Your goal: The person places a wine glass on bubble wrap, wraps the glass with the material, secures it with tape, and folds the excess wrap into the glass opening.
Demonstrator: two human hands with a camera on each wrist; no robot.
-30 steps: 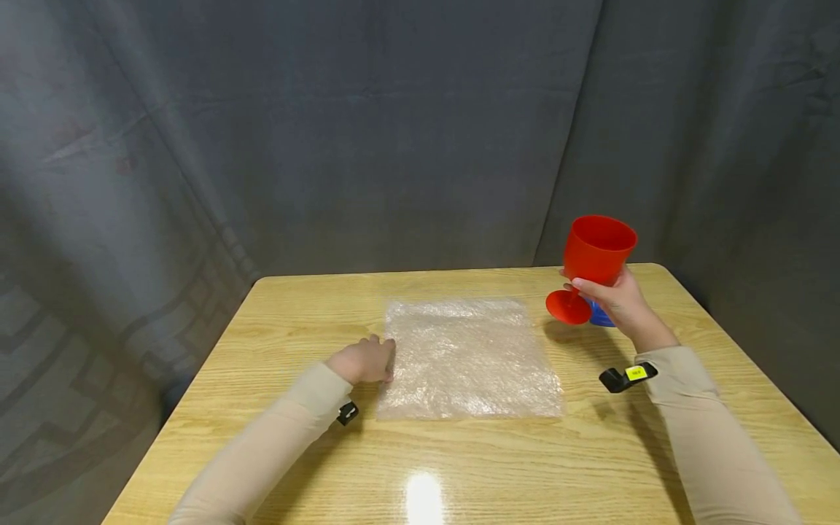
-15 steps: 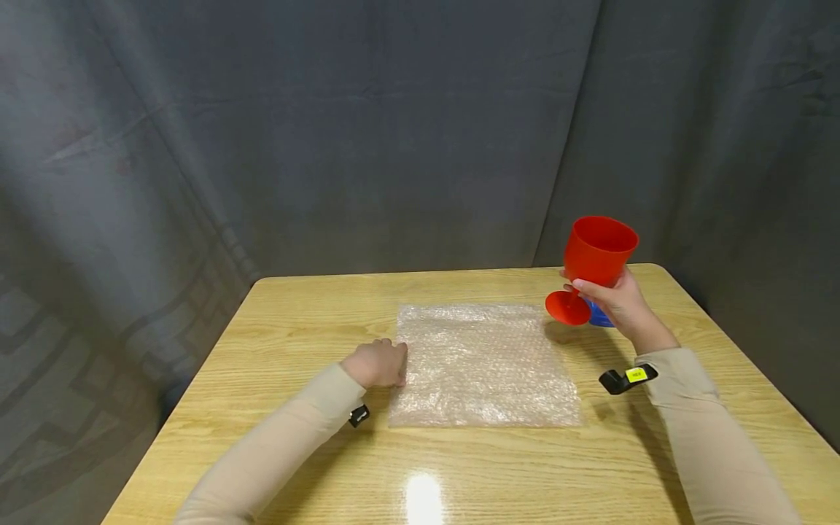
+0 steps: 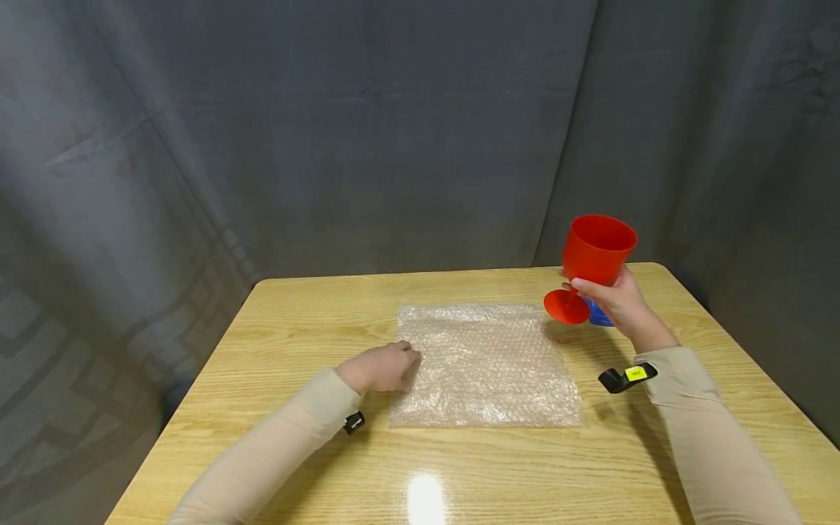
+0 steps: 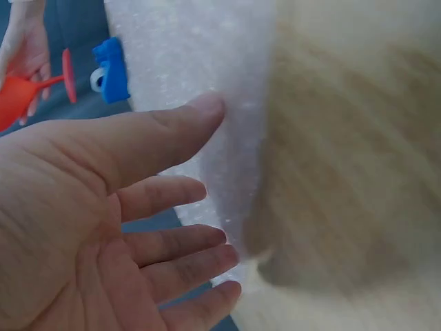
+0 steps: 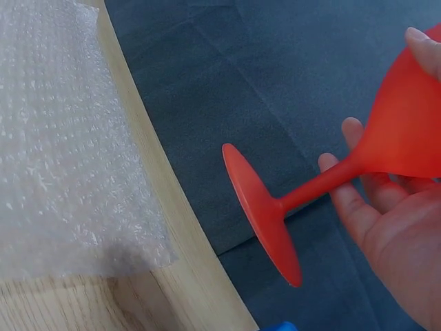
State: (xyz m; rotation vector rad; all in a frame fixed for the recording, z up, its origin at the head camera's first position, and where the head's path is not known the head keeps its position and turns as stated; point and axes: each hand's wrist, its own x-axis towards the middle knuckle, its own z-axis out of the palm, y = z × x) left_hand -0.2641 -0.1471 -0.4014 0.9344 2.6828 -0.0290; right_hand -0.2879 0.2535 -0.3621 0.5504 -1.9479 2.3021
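A red plastic goblet [image 3: 598,251] is held above the table's right side by my right hand [image 3: 620,302], which grips it round the bowl's base and stem. The goblet leans, its round foot [image 5: 262,214] pointing left and down. A sheet of bubble wrap [image 3: 485,364] lies flat mid-table. Over its left edge is my left hand [image 3: 383,367]. In the left wrist view its fingers [image 4: 182,245] are loosely extended and spread, thumb apart, with nothing pinched between them. Partly hidden behind the goblet and right hand is a blue object with a white ring [image 4: 110,71], like a tape dispenser.
The wooden table [image 3: 315,313] has rounded far corners. Grey curtains [image 3: 394,146] hang behind it and along both sides. Small black wrist cameras [image 3: 628,377] are strapped at the cuffs.
The bubble wrap has shifted right and slightly nearer, along with my left hand, and then stopped. My left fingers have since loosened and reach farther over the sheet. The right hand and goblet stay nearly still.
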